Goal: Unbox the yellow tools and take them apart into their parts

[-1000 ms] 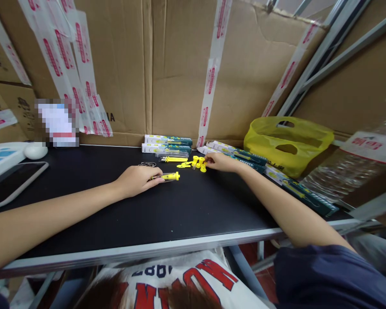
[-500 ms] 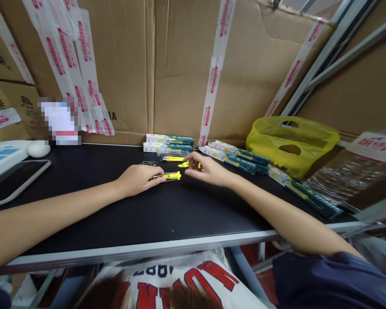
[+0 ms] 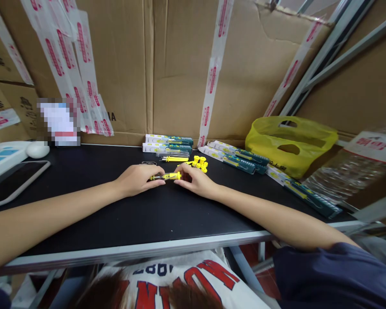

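Yellow tool (image 3: 171, 176) is in left hand (image 3: 137, 179); yellow parts (image 3: 200, 164), boxes (image 3: 167, 148) lie behind.

Place: apparently a packing workshop
Taped cardboard (image 3: 180, 86): walls the tabletop's (image 3: 141, 219) far edge
Metal struts (image 3: 350, 54): behind right corner
Product boxes (image 3: 167, 148): lined near far edge

Head cam, fwd/down view, nr desk (image 3: 186, 219)
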A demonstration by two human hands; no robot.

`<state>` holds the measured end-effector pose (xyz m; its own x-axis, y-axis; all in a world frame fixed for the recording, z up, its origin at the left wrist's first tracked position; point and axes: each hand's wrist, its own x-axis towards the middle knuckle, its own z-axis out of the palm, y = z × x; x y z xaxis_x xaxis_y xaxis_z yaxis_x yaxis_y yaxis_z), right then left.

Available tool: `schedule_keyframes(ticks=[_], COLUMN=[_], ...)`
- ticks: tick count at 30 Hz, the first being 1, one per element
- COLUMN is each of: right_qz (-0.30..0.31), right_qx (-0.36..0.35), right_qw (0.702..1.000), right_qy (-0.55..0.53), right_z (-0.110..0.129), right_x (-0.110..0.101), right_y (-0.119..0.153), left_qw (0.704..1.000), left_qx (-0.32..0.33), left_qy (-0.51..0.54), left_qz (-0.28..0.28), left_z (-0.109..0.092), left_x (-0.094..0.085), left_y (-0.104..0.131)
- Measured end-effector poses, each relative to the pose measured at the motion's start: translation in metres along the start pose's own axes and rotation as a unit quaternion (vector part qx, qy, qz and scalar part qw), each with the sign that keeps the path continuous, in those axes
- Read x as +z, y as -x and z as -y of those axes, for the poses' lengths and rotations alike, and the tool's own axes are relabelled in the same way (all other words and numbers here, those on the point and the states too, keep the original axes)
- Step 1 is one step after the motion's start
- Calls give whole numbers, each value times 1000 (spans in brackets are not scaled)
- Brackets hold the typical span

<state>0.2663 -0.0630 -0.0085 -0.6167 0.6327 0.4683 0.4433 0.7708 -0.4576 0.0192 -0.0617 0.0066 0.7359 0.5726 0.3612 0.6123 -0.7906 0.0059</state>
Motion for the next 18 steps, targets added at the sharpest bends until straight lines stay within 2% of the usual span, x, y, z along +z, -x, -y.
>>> schedule_keyframes(ticks=[3, 5, 8, 11, 14, 18], right_qz=[-42, -77, -74, -43, -39, -32], right_qx=[24, 56, 116, 150, 133, 104], right_qw=[996, 983, 958, 946, 941, 962], right_qy=[-76, -158, -250, -284, -307, -251], right_z=[2, 5, 12, 20, 23, 23], right_x=[3, 5, 8, 12, 17, 19], right_y=[-1, -3, -5, -7, -7, -4], left_qw=[1000, 998, 996, 994, 993, 991], left_qx=[10, 0, -11, -11, -16, -22], left_qy=[-7, -24, -43, -52, -53, -74], left_qz=[-27, -52, -75, -91, -103, -110], left_z=[-1, -2, -3, -4, -5, -7], left_x=[1, 2, 4, 5, 6, 7], left_y=[0, 0, 0, 1, 1, 1])
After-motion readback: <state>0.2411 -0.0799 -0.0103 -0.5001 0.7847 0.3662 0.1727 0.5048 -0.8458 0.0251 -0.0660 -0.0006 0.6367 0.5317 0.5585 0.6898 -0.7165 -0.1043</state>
